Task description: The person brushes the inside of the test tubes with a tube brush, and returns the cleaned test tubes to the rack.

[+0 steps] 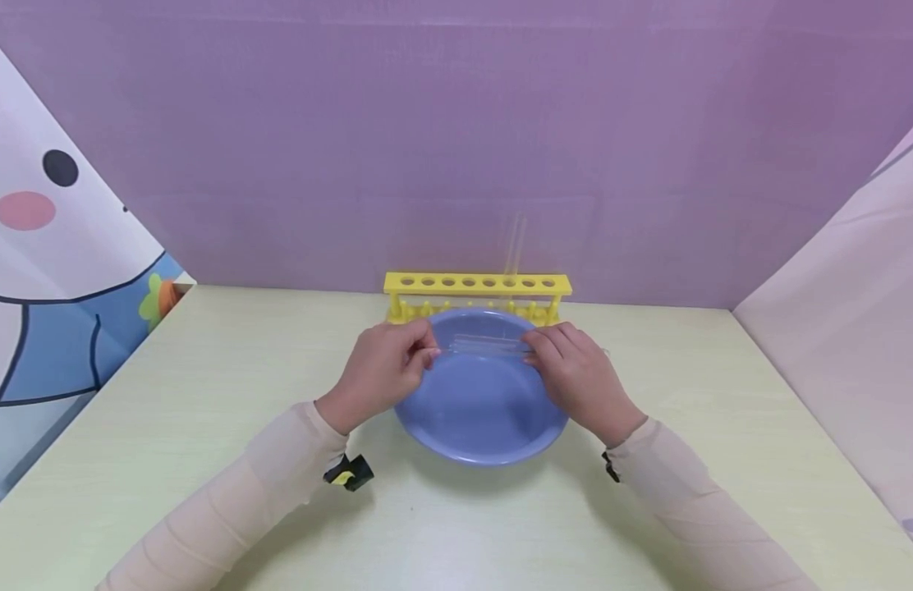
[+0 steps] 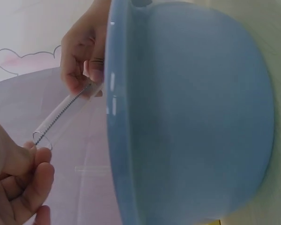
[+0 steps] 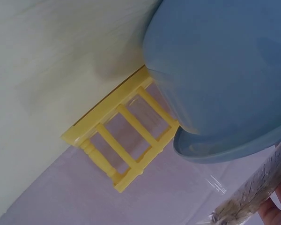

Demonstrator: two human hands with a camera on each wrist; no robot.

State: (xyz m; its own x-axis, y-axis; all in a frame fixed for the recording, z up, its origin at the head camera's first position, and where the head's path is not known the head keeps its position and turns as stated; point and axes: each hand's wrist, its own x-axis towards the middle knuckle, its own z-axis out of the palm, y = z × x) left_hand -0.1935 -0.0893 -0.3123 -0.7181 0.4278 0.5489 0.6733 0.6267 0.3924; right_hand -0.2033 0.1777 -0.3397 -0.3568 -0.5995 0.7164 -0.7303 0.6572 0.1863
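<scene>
From here I see the left hand (image 1: 386,365) pinching a brush's twisted wire (image 2: 62,115) and the right hand (image 1: 578,377) gripping the clear tube (image 1: 489,345) above the blue basin (image 1: 486,456), and I'd hold wire and tube in line so the bristles (image 3: 257,191) slide without straining its wall

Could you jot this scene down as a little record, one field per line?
left hand: pinches the twisted wire of a test tube brush
right hand: holds a clear test tube
brush position: bristles inside that tube
beneath: blue basin
behind basin: yellow test tube rack, another clear tube standing in it
</scene>
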